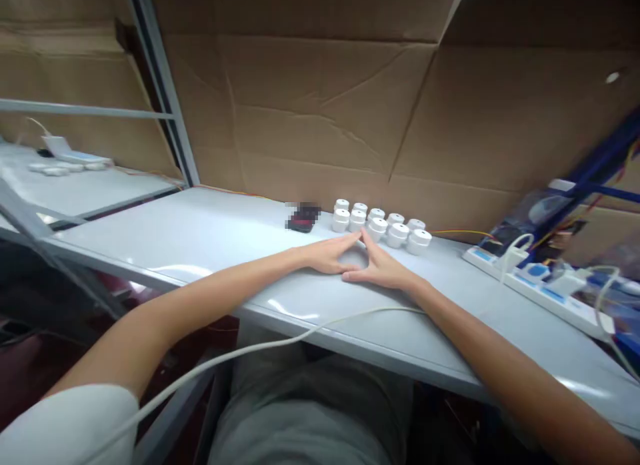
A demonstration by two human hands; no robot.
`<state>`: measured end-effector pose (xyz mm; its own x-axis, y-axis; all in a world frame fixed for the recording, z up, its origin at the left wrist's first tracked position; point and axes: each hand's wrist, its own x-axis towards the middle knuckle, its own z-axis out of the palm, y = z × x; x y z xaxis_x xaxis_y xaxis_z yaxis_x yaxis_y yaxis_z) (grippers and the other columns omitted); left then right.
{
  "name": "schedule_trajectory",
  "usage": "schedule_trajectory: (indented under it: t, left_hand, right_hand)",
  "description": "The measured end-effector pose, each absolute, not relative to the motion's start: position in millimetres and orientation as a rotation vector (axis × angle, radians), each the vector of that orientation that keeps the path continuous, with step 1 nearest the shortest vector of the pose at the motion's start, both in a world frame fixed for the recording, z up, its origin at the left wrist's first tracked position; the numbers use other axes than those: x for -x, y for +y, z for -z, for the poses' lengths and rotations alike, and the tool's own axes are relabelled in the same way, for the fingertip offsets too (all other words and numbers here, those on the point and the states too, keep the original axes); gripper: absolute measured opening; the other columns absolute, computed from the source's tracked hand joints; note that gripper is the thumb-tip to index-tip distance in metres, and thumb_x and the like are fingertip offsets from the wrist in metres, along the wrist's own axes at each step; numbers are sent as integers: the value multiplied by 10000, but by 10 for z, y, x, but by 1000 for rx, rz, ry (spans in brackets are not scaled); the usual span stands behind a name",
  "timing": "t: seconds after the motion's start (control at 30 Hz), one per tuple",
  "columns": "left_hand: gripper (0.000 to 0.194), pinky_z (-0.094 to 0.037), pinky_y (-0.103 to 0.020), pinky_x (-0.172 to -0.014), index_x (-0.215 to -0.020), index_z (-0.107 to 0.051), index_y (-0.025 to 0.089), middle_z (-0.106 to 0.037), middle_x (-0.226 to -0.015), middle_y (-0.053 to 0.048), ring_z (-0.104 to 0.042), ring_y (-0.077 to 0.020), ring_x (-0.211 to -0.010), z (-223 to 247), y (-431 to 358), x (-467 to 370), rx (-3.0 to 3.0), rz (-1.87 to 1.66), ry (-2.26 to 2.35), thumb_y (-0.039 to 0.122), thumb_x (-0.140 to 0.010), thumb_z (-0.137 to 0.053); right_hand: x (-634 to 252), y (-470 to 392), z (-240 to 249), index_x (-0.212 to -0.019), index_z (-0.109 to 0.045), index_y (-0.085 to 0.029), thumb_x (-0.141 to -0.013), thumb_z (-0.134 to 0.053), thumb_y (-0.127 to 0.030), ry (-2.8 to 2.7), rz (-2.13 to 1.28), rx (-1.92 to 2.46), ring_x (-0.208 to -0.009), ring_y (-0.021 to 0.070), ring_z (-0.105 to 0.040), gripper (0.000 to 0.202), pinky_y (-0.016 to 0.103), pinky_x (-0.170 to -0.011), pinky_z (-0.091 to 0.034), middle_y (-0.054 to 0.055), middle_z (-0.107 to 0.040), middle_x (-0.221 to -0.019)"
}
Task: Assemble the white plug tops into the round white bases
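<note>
Resting on the worktop [220, 225], the left hand [327, 255] and the right hand [386, 267] meet tip to tip, with the thumbs close together at the near side, and make a ring around a little patch of white. Both hands are let go and loose; no thing is in either one.

Just past the top of that ring stand ten white pieces [379, 227], short and round, each one upright, in two rows of five. From the hands they spread from about eleven o'clock to a bit past two o'clock. The rows run long from ten o'clock down to four o'clock, so the far right end dips nearer to the person. The left hand is closer to the ten o'clock end, and the right hand is closer to the four o'clock end. The picture is a bit blurry there, so I can't tell if the fingertips touch the front row.

Behind the rows, at twelve o'clock, the brown cardboard [320, 111] stands up like a wall. A dark thing [301, 221] sits at ten o'clock. Wide worktop runs out toward nine o'clock. At six o'clock is the front edge, and a white cord [270, 345] crosses it to the right forearm. A power strip [535, 289] with plugs lies past three o'clock.
</note>
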<state>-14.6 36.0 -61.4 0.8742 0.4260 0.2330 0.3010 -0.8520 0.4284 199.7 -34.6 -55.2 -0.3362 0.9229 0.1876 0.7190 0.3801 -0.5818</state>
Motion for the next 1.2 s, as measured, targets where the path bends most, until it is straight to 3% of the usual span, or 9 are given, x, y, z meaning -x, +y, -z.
schedule_trajectory:
  t: [0.17,0.37,0.5,0.63,0.83,1.1,1.2]
  left_hand:
    - [807,-382,-438,-1300,-1675,-351,82,-400,-1729,-216,-455,-336,-1583,605,339,138,-2675,-409,497,489,-1016,-581]
    - [600,-468,-450,-1210,-1523,-585,147,-557,-1625,-190,-583,-351,-1469,550,326,124,-2720,-364,499,477,-1021,-581]
    - [596,-489,-427,-1181,-1526,-580,151,-598,-1592,-170,-622,-336,-1424,522,306,119,-2723,-350,527,474,-1025,-584]
    - [617,-454,-421,-1218,-1549,-546,112,-552,-1632,-185,-578,-336,-1469,476,274,122,-2722,-295,511,463,-1042,-554]
    - [605,-415,-415,-1258,-1568,-527,131,-513,-1665,-178,-533,-319,-1512,452,268,113,-2737,-248,535,453,-1056,-545]
    - [625,-367,-351,-1277,-1592,-489,149,-453,-1715,-149,-474,-278,-1565,453,279,132,-2771,-194,551,498,-1074,-481]
    - [610,-405,-344,-1244,-1574,-514,154,-508,-1676,-151,-523,-275,-1525,462,284,130,-2771,-229,540,492,-1067,-497]
  right_hand:
    - [-1995,-359,504,-1492,-535,-176,-835,-800,-676,-2267,-519,1330,-1345,405,-636,868,516,-1116,-519,208,-617,-1525]
    - [-1919,-430,454,-1247,-588,-191,-930,-720,-562,-2345,-413,1278,-1152,336,-682,506,467,-1020,-538,153,-698,-1296]
    - [-1912,-440,449,-1202,-596,-198,-952,-690,-547,-2371,-421,1259,-1130,335,-685,440,461,-1001,-540,150,-706,-1253]
    - [-1913,-430,452,-1241,-596,-193,-952,-690,-562,-2387,-389,1276,-1176,355,-682,478,484,-1028,-534,167,-702,-1294]
    - [-1919,-425,452,-1214,-609,-210,-962,-679,-576,-2416,-355,1296,-1134,345,-696,450,472,-999,-555,154,-715,-1255]
    - [-1921,-419,483,-1312,-592,-178,-976,-658,-583,-2425,-344,1317,-1230,365,-677,531,507,-1071,-528,192,-690,-1359]
    - [-1914,-431,468,-1271,-613,-180,-967,-678,-554,-2418,-336,1306,-1197,364,-692,486,490,-1035,-545,189,-707,-1323]
